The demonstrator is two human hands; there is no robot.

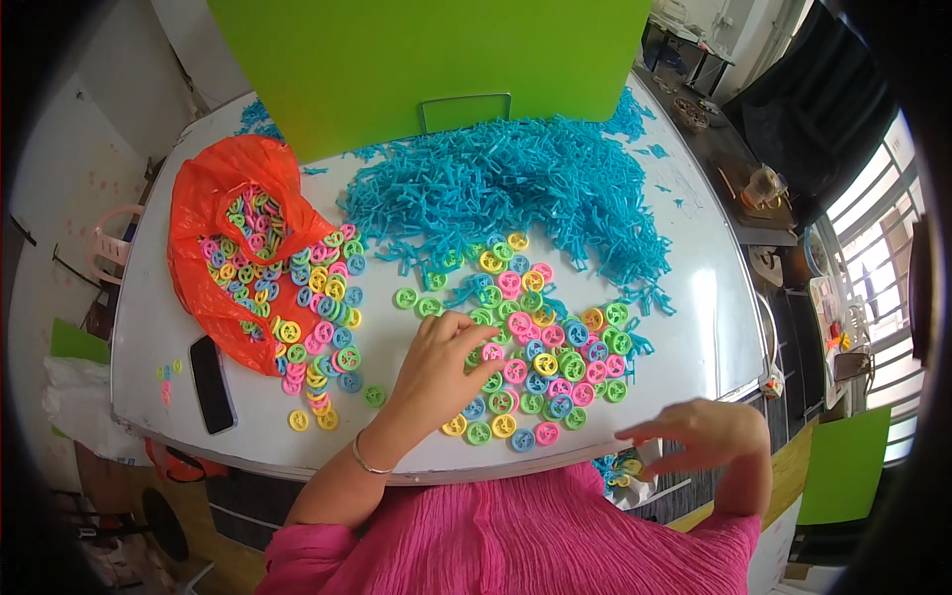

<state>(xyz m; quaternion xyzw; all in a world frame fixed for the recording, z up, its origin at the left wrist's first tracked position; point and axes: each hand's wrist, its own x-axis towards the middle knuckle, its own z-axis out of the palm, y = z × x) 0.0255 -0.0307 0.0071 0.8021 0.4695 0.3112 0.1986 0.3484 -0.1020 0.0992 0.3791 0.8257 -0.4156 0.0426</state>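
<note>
Small plastic wheels (545, 364) in pink, green, yellow and blue lie spread over the white table in front of me. My left hand (441, 362) reaches into their left side, with thumb and forefinger closing around a pink wheel (492, 351). Off to the right, my right hand (709, 431) hovers at the table's front edge, fingers stretched apart and nothing seen in them. Behind the wheels rises a large heap of thin blue plastic pieces (506, 178), and a few of these lie among the wheels.
At the left, an orange-red plastic bag (203, 288) spills more wheels onto the white table (684, 347). A dark phone (212, 385) lies near the left edge. A green panel (416, 69) stands at the back. Below the front edge, a container (621, 468) holds colourful pieces.
</note>
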